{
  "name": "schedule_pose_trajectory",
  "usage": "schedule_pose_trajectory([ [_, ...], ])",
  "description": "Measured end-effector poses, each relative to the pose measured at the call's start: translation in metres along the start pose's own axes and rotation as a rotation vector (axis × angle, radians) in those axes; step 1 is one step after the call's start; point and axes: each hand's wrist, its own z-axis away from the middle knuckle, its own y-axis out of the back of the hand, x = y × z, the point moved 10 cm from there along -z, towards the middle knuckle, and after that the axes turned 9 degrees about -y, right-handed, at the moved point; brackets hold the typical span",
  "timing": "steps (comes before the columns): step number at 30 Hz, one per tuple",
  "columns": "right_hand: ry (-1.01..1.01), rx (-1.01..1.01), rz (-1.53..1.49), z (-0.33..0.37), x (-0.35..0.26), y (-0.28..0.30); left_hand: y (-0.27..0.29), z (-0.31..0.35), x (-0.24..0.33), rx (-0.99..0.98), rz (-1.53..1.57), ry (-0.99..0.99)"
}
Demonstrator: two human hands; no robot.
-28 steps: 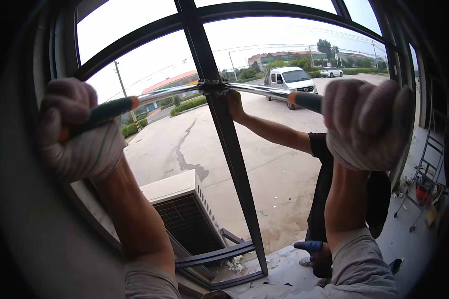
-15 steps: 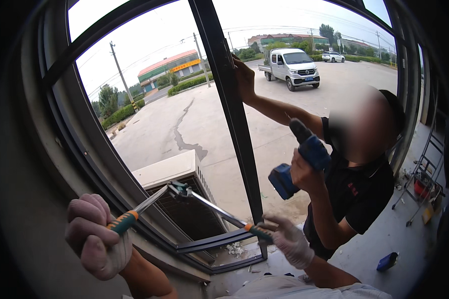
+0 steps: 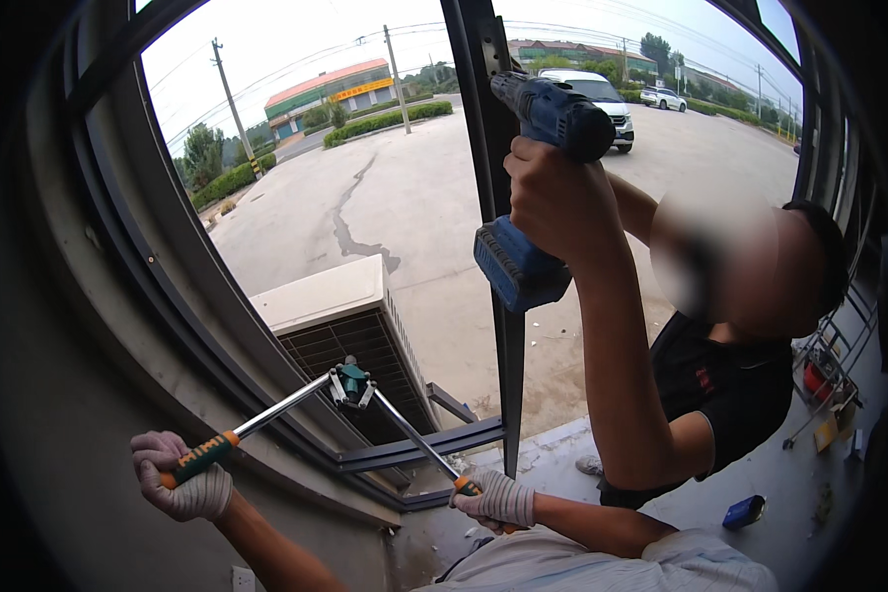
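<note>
A two-handed riveter (image 3: 350, 385) with a green head, chrome arms and green-orange grips hangs in front of me, its arms spread wide. At the lower left, my left hand (image 3: 181, 481), in a striped glove, is closed around one grip. My right hand (image 3: 503, 499), gloved too, wraps the other grip at lower centre. Nothing visible sits in the riveter's head. To the right, a co-worker's bare hand (image 3: 562, 192) raises a blue cordless drill (image 3: 557, 116) toward the dark metal post (image 3: 511, 385); whether its tip touches the post, I cannot tell.
A dark window frame (image 3: 414, 449) surrounds the opening. Outside stands a pale outdoor air-conditioner unit (image 3: 331, 296), with a van (image 3: 602, 94) beyond. The co-worker (image 3: 740, 395) stands close at my right. On the floor are a blue container (image 3: 743, 512) and a ladder (image 3: 853, 321).
The co-worker's drill has risen to the upper post. My hands, still gripping the riveter, sit further apart from the co-worker, and its head has tipped upright. The view has shifted.
</note>
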Motion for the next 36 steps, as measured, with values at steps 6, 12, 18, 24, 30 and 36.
schedule_pose_trajectory([
  [6, 0.126, 0.33, 0.265, 0.002, -0.037, 0.002, 0.206, 0.064, -0.038, 0.874, -0.465, 0.273],
  [12, 0.564, 0.618, 0.553, -0.015, -0.026, 0.037, 0.329, 0.14, -0.144, 1.107, -0.166, 0.59],
  [18, 0.504, 0.797, 0.722, -0.031, 0.022, 0.081, 0.306, 0.126, -0.182, 0.946, -0.054, 0.733],
  [24, 0.423, 0.815, 0.707, -0.021, 0.03, 0.08, 0.337, 0.194, -0.194, 0.944, -0.239, 0.82],
  [30, 0.302, 0.894, 0.877, 0.004, 0.043, 0.067, 0.385, 0.418, -0.122, 0.919, -0.622, 1.305],
  [36, 0.064, 0.837, 0.915, 0.051, 0.098, 0.088, 0.394, 0.583, -0.014, -0.228, -0.705, 2.352],
])
